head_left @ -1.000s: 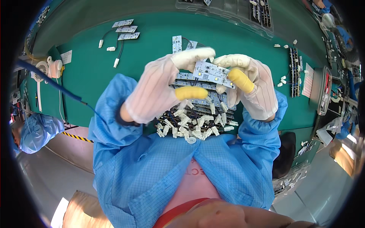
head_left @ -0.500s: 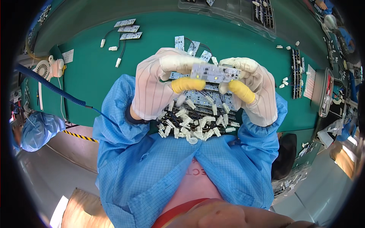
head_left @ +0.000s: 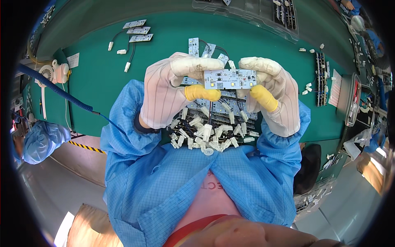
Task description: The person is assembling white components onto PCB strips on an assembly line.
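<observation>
A white LED circuit board (head_left: 230,79) is held up level between my two gloved hands. My left hand (head_left: 173,88) pinches its left end, with a yellow cover on the thumb. My right hand (head_left: 273,92) grips the right end, its thumb covered in yellow too. From the board dark wires hang down to a white connector (head_left: 207,132). Below and behind my hands lies a stack of similar boards (head_left: 249,108), partly hidden, with many white plugs (head_left: 193,142) bunched along its near side.
Several loose boards (head_left: 140,30) with wires lie on the green mat (head_left: 98,53) at the far left. More boards (head_left: 209,50) lie just beyond my hands. A row of boards (head_left: 321,78) stands at the right, near a clear plastic tray (head_left: 255,24). A coiled blue cord (head_left: 61,90) crosses from the left.
The board has turned from a slight tilt to nearly level and shifted a little left. Its connector now hangs in front of the plugs. My left hand has moved slightly left.
</observation>
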